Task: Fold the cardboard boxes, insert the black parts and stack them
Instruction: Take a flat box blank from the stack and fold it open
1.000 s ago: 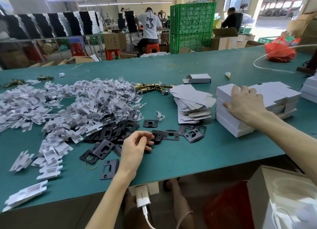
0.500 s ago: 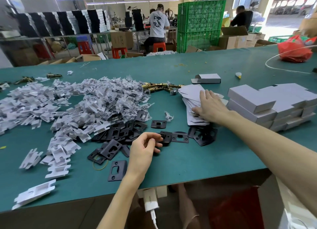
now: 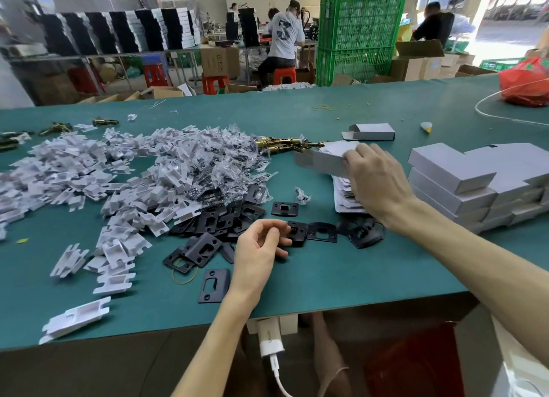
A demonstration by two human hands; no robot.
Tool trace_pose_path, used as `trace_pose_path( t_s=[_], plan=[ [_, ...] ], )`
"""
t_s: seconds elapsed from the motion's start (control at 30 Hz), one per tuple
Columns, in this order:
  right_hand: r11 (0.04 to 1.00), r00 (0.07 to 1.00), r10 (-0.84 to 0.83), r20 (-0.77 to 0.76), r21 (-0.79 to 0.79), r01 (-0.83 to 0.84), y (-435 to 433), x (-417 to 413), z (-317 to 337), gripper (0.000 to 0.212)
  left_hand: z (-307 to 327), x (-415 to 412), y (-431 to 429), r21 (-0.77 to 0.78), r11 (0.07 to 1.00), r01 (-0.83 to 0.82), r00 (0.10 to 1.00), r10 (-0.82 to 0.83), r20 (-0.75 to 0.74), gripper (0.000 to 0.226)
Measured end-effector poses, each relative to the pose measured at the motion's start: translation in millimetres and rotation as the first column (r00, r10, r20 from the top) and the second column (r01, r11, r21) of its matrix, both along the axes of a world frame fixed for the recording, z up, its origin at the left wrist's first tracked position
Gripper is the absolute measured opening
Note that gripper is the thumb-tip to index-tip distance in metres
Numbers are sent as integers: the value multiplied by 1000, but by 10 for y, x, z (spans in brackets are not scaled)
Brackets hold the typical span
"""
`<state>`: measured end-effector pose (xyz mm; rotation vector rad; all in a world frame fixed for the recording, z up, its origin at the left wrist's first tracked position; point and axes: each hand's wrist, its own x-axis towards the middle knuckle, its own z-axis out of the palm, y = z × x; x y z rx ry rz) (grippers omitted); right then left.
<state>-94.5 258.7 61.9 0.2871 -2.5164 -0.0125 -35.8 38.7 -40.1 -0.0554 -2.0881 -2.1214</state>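
Cardboard blank [image 3: 319, 160], likely light and bendy, is pinched at one end by the right hand [image 3: 377, 182] just above the pile of blanks [image 3: 346, 202]; a firmer hold probably lies along a crease. The left hand [image 3: 258, 248] curls beside a stiff black plate [image 3: 298, 232], grip unclear. Open table [image 3: 341, 277] lies before both hands; stacked boxes [image 3: 451, 170] crowd the right.

1. Table [image 3: 371, 277]: plain teal-green.
2. Metal plates [image 3: 208, 221]: matte black.
3. Plastic inserts [image 3: 74, 170]: white.
4. Folded boxes [image 3: 451, 170] and flat cardboard blank [image 3: 320, 160]: pale grey-white, unprinted.
5. Latches [image 3: 282, 143]: brass-gold.
6. Crates [image 3: 361, 34] beyond the table: bright green lattice.
7. Bag [image 3: 523, 81] on the table: red.
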Motion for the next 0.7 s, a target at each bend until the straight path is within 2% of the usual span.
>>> trace_pose_path(
  t_s=[0.07,0.13,0.23,0.33,0.5,0.6,0.7],
  plan=[
    [955,979,169,-117,-225,-191,-126,186,56,10,39,17,-5,111,994,12,1000,-9,-26,20],
    [802,955,291,-56,-530,-275,-242,297,54,12,90,35,0,216,976,32,999,-24,-38,27],
    [534,887,422,189,-842,-74,-322,323,-117,2,141,77,19,219,974,62,997,-50,-58,39],
    [390,819,496,288,-917,87,-382,377,-382,15,166,117,8,225,970,92,994,-78,-70,45],
    [232,738,624,257,-963,139,-577,537,-617,19,200,127,-23,254,925,281,959,-279,-44,98],
    [220,755,589,287,-956,192,-627,563,-659,17,230,139,-10,302,901,312,946,-324,-9,108],
    [229,739,598,309,-950,213,-620,584,-683,19,240,137,-33,366,876,315,943,-331,-18,98]
  ],
)
